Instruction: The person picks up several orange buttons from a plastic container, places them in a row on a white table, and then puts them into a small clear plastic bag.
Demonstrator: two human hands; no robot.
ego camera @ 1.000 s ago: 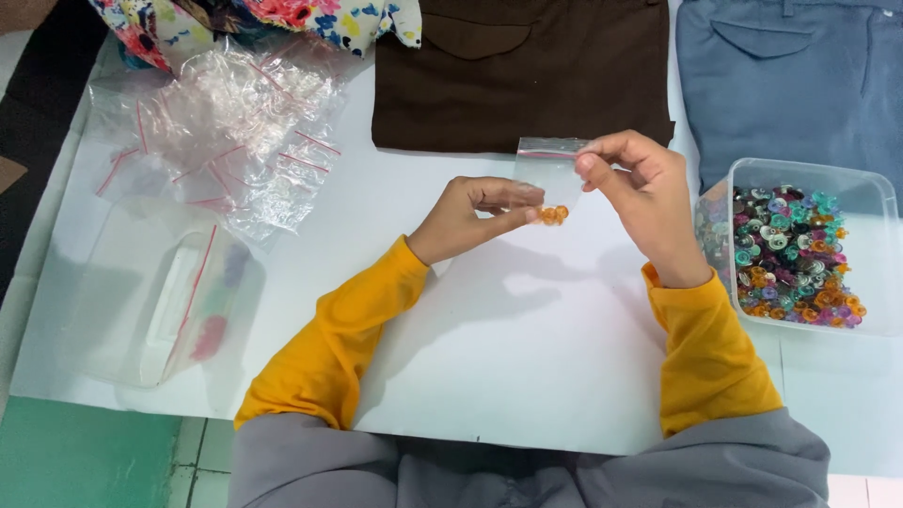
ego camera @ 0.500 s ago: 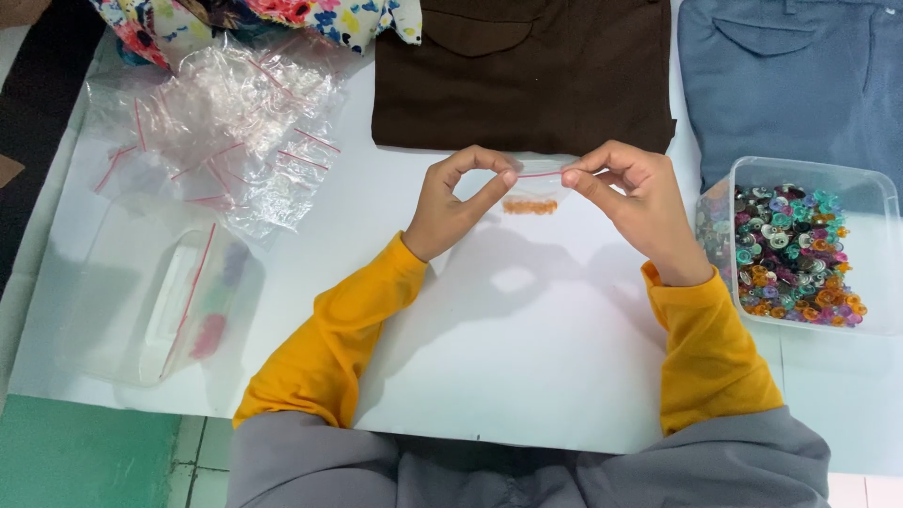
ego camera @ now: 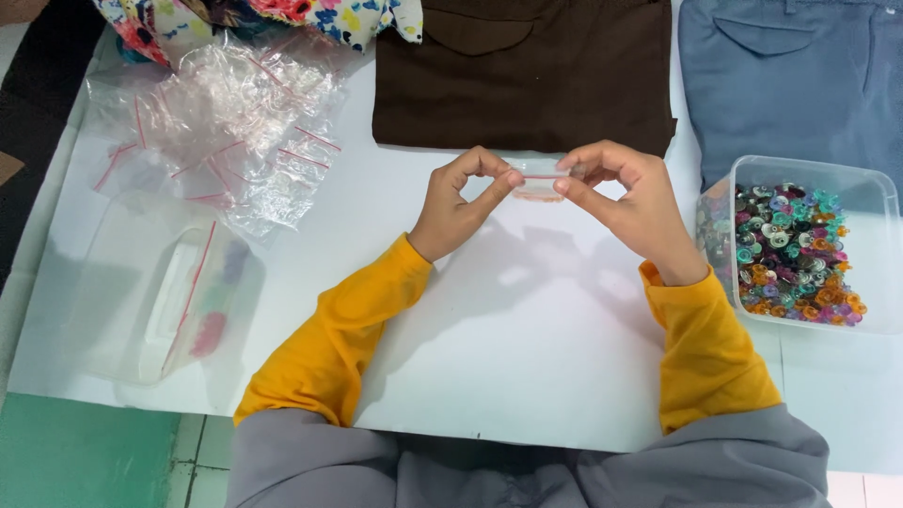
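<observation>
— While both hands are up over the tabletop (ego camera: 527,376), what are they clamped on?
— A small clear bag (ego camera: 538,179) with a red strip along its top. The left hand (ego camera: 456,207) pinches its left end between thumb and forefinger, the right hand (ego camera: 625,202) pinches the right end the same way, so the bag is stretched between them, above the white surface and just in front of the brown cloth (ego camera: 522,71).
— Anything inside it?
— Too small to tell.
— And around the hands?
— To the right, near the right wrist, a clear tub (ego camera: 879,202) full of coloured beads (ego camera: 790,245). Behind it lies a folded blue garment (ego camera: 790,85). Far left, well apart from the hands, a heap of empty clear bags (ego camera: 226,122), and nearer the edge a clear box (ego camera: 113,301) with a larger zip bag (ego camera: 202,301) in it holding a few coloured bits. A flowered cloth (ego camera: 282,14) shows at the top.
— Sleeves?
— Yellow (ego camera: 329,348), both arms.
</observation>
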